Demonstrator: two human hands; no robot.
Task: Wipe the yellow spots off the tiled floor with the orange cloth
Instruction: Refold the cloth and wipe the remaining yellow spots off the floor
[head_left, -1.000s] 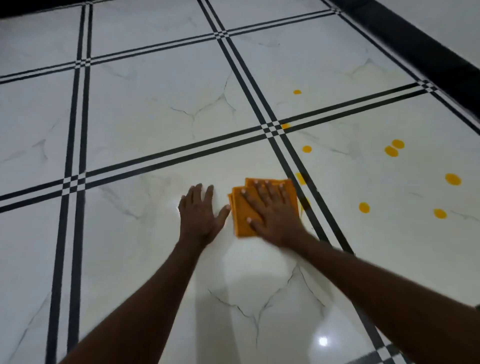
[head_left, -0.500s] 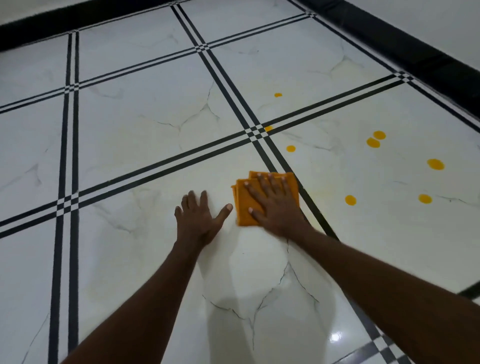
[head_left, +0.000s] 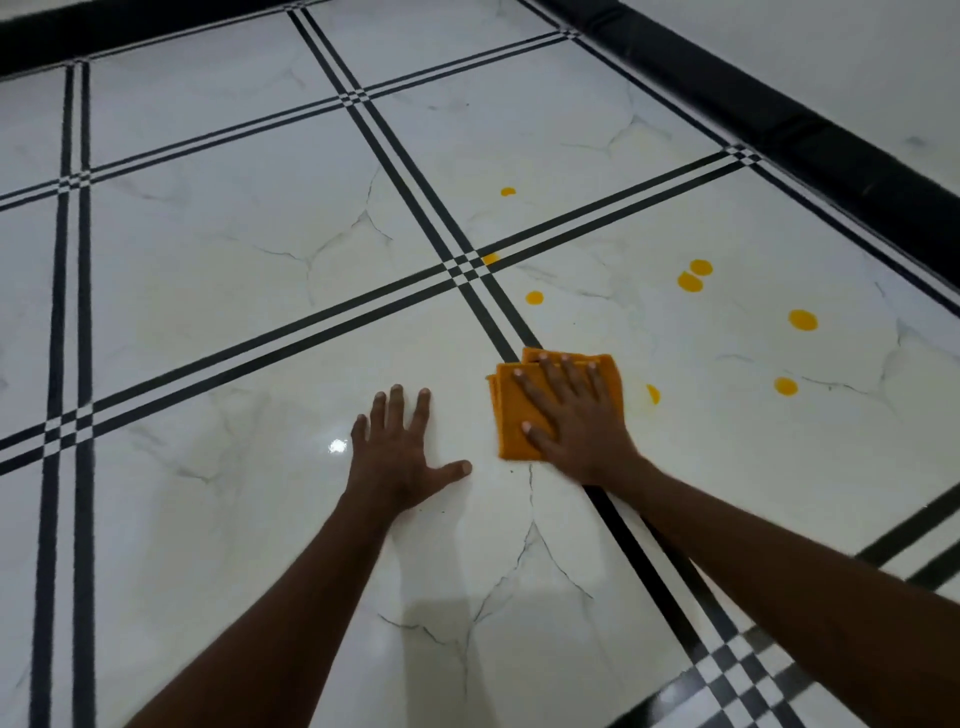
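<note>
The folded orange cloth (head_left: 506, 410) lies flat on the white marble-look tiled floor (head_left: 249, 322), straddling a black double line. My right hand (head_left: 576, 421) presses down on it with fingers spread. My left hand (head_left: 397, 457) rests flat on the bare tile just left of the cloth, fingers apart, holding nothing. Several yellow spots dot the tile to the right. The nearest spot (head_left: 652, 394) is a crescent just right of the cloth; another spot (head_left: 785, 386) sits farther right. A pair of spots (head_left: 690, 282) lies beyond, and one small spot (head_left: 508, 191) lies on the far tile.
A black skirting band (head_left: 831, 156) runs along the wall at the right and across the back. Black double lines (head_left: 363, 322) cross the floor in a grid. A checkered crossing (head_left: 748, 675) lies near my right forearm. A light glare (head_left: 337, 446) shines by my left hand.
My right hand has slid the cloth to the right across the black line. The spots beside that line no longer show. My left hand stays planted.
</note>
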